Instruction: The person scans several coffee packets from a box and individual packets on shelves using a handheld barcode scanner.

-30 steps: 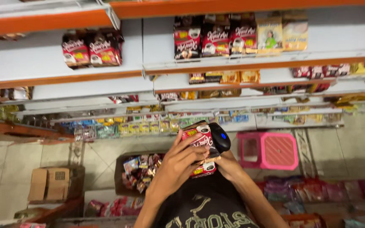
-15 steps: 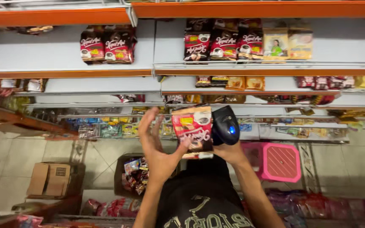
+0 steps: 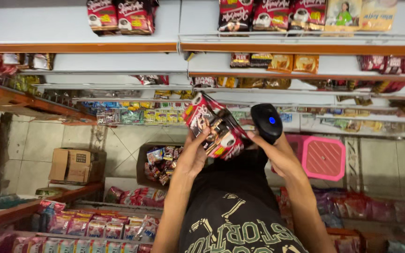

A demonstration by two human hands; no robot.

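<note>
Since half a second ago the left hand point(image 3: 194, 157) re-closed around the red-and-black foil coffee sachet strip point(image 3: 214, 126), tilting it toward the black handheld barcode scanner point(image 3: 266, 122) gripped by the right hand point(image 3: 280, 157).

You're standing in a small grocery shop. In front of you run white shelves point(image 3: 118, 35) with orange edges, tier on tier, stocked with rows of red coffee packets point(image 3: 118, 15), sachets and snacks facing outward. Down on the tiled floor point(image 3: 118, 140) sit an open cardboard box point(image 3: 75, 165), a carton of sweets point(image 3: 161, 163) and a pink stool point(image 3: 324, 157). Your right hand point(image 3: 282, 157) grips a black barcode scanner point(image 3: 266, 122), the sort used for shop stock.
</note>
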